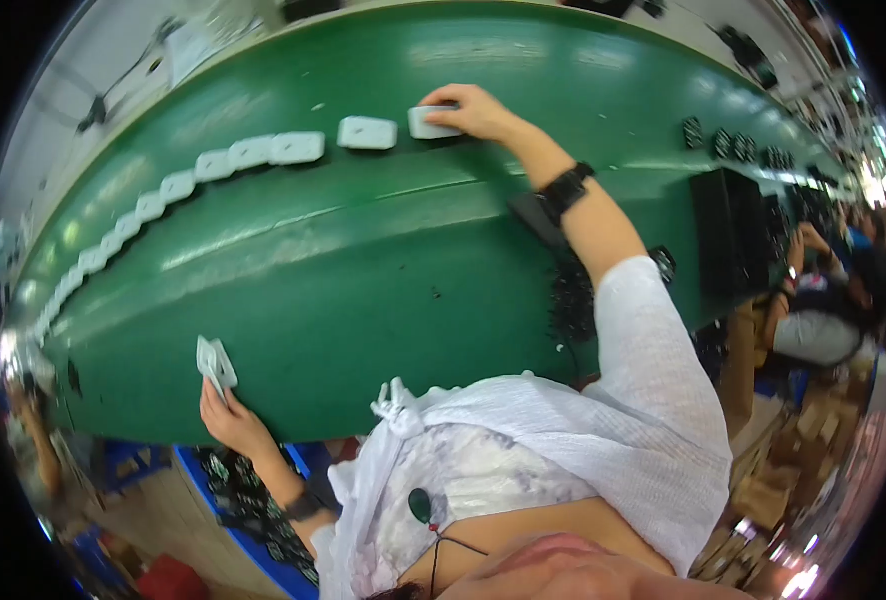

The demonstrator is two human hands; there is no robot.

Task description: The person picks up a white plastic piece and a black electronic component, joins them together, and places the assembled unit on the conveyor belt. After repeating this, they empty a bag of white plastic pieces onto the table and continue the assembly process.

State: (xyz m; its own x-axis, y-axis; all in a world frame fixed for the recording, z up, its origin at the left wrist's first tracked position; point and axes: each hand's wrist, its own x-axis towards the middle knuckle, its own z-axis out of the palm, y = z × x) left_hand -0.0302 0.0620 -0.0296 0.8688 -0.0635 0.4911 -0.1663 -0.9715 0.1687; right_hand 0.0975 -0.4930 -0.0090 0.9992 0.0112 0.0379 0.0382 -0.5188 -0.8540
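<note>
A long row of white, flat, rounded-corner plastic pieces (298,148) curves along the far half of the green work surface (383,260) toward the far left. One separate white piece (367,133) lies to the right of that row. Beyond it, my right hand (478,112) is closed on another white piece (425,122) at the surface, its fingers over the top and right end. Close to the near left edge, my left hand (231,420) pinches two or so similar white pieces (215,362), held tilted together. Their exact number is hard to make out.
A black box (728,230) and several dark coiled parts (733,146) occupy the right side. Black cables (571,305) lie by my right elbow. Below the left edge is a blue crate (248,540) of dark parts. Co-workers sit at far right (823,300) and far left (38,450).
</note>
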